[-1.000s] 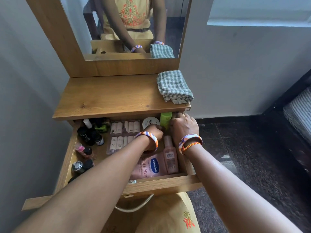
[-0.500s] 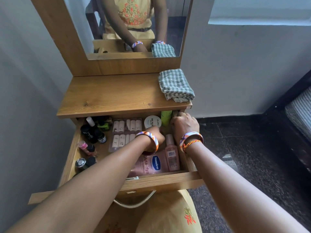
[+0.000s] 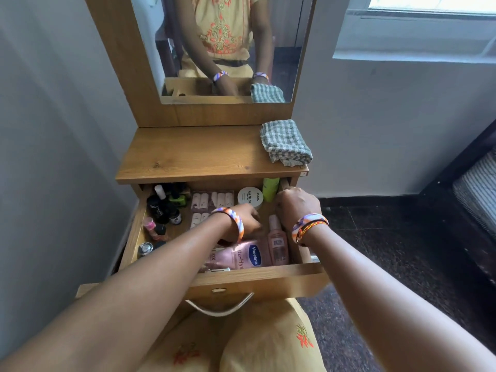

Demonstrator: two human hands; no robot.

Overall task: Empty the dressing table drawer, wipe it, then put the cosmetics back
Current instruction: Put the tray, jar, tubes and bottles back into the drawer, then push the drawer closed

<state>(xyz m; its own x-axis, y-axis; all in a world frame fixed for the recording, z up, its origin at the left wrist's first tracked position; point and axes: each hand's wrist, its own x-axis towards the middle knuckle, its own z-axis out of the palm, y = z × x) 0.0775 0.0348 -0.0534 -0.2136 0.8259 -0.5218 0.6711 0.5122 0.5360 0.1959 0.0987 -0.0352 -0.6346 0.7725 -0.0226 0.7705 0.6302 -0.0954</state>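
Observation:
The wooden drawer [image 3: 257, 280] is pulled out and holds cosmetics. A pink Vaseline tube [image 3: 247, 256] lies at the front beside a small pink bottle [image 3: 279, 245]. A white nail-polish jar [image 3: 249, 197] and a green tube [image 3: 269, 187] stand at the back. My left hand [image 3: 247, 221] reaches into the drawer's middle with its fingers curled down and hidden. My right hand [image 3: 295, 208] is curled by the drawer's right wall, close to the green tube. What either hand grips is hidden.
A folded checked cloth [image 3: 285, 142] lies on the right of the dressing table top [image 3: 198, 154], below the mirror [image 3: 228, 49]. Dark small bottles [image 3: 161, 208] crowd the drawer's left side, and packs of false nails [image 3: 212, 201] lie mid-back. A wall stands at the left and dark floor at the right.
Both hands stay inside the drawer at nearly the same spots. The view has shifted slightly. No object has visibly left the drawer.

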